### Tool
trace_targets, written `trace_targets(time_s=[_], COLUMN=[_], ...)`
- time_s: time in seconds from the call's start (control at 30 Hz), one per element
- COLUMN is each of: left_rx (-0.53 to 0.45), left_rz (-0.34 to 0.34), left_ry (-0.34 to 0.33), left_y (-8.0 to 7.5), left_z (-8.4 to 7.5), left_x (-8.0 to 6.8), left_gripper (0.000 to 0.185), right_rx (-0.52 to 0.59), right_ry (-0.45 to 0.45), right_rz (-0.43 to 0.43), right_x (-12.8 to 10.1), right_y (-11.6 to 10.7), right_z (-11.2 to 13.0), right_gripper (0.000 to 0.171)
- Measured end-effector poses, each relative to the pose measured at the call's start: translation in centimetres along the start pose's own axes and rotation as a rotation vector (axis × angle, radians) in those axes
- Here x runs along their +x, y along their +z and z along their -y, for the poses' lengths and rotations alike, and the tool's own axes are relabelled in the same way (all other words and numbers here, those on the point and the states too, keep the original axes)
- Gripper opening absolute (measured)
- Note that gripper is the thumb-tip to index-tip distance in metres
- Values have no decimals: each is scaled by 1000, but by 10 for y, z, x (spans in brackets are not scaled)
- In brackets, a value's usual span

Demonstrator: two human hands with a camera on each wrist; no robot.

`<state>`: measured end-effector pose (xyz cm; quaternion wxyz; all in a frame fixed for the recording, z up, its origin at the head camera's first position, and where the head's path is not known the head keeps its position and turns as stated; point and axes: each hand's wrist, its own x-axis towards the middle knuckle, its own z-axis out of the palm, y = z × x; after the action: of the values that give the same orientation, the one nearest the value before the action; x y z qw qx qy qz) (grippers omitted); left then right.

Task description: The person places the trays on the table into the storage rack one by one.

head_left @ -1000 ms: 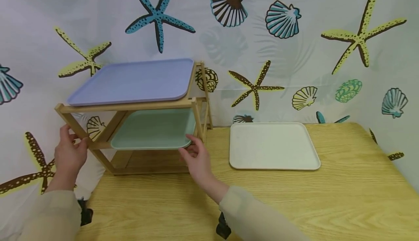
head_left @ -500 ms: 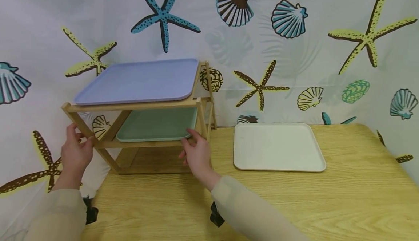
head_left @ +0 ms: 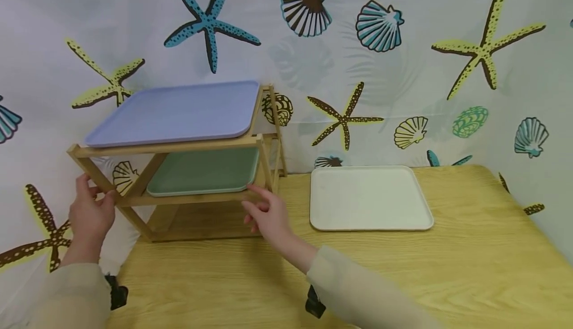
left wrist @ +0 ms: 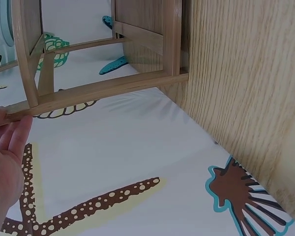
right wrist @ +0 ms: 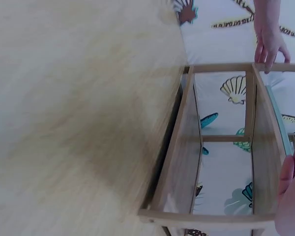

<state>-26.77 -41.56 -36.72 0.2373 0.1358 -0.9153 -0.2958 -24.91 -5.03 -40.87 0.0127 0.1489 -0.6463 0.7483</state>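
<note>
So the wooden rack [head_left: 179,170] is sitting at the left end of the table [head_left: 403,269], right up against the seashell curtain [head_left: 403,70]. A green tray [head_left: 203,172] is lying flat on the rack's middle shelf, pretty much fully slid in, with a purple tray [head_left: 174,113] resting on the top tier above it. The bottom level of the rack looks bare wood.

The left hand [head_left: 89,217] is placed on the rack's left front leg, thumb and fingers wrapped loosely around the slanted post at middle-shelf height; in the left wrist view the fingers [left wrist: 12,142] are seen lying straight-ish against the end of a rail. The right hand [head_left: 268,214] is held just off the front right corner of the green tray, fingers relaxed and spread, nothing gripped; whether a fingertip is actually touching the tray edge can't be told.

A white tray [head_left: 369,197] is lying flat on the table to the right of the rack, well apart from both hands.
</note>
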Motion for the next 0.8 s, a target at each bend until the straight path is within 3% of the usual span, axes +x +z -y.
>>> trace_targets(time_s=[0.17,0.47,0.63,0.8], left_rx=[0,9,9,1], left_rz=[-10,2,1,17], left_ry=[-24,-58,-67,-62], left_y=[1,1,0,2], left_z=[-2,-4,-5,-6], left_x=[0,-1,-1,0], left_gripper=[54,55,55,56], right_rx=[40,-213,-296,-380], right_ry=[35,-17,-30,-44], right_rz=[110,199,219,164], right_x=[-20,-45,-58,-68], right_y=[-33,-132,-187,-241], right_z=[4,6,7,8], right_gripper=[42,40,38,36])
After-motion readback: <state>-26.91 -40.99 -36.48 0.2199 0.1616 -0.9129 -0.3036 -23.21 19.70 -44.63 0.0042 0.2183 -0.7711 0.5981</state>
